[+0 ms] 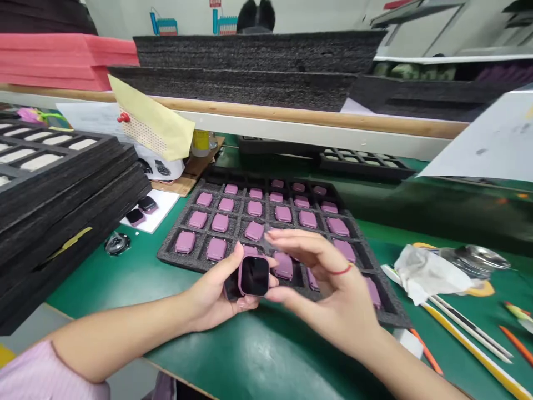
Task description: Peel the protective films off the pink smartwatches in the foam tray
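Note:
My left hand (214, 297) is closed around a smartwatch case (255, 276) with a pinkish-purple frame and a black screen facing up. A second dark-faced piece (232, 286) shows beside it in the same grip, partly covered. My right hand (328, 278) is at the case's right side with thumb and fingers spread apart; the thumb tip is close to the lower right corner, and whether it touches I cannot tell. Behind both hands lies a black foam tray (179, 256) with rows of pinkish-purple watch cases (220, 223) in its compartments. My right hand hides some of them.
Stacked black foam trays (83, 194) rise at the left. Two watch cases (141, 211) lie on white paper, near a small round glass-like piece (117, 243). On the right are a crumpled white cloth (431, 272), pens and a metal-lidded container (478, 260). A shelf (291, 125) spans the back.

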`<action>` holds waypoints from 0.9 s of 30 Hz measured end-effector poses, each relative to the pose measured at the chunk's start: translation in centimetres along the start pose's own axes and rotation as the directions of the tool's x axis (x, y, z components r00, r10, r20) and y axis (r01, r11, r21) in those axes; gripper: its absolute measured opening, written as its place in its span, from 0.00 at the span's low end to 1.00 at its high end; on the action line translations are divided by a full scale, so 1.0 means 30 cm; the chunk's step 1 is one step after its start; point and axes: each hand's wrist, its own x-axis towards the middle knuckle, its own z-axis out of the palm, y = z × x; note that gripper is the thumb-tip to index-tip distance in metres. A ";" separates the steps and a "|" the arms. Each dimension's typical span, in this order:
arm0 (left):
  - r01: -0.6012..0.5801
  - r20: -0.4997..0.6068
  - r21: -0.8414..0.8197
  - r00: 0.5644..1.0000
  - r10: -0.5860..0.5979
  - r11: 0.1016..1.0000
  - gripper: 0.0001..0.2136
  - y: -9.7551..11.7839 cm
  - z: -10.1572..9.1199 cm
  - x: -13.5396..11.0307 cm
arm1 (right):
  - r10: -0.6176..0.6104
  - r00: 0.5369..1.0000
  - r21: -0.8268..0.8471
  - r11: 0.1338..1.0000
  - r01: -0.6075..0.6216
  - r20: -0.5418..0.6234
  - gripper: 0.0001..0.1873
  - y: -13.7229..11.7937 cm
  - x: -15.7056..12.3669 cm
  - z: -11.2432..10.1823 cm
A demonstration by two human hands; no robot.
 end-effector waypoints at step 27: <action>-0.020 0.023 0.090 1.000 0.018 0.996 0.26 -0.001 0.004 -0.013 | -0.030 0.999 0.063 0.998 0.028 0.033 0.32 -0.006 -0.006 -0.008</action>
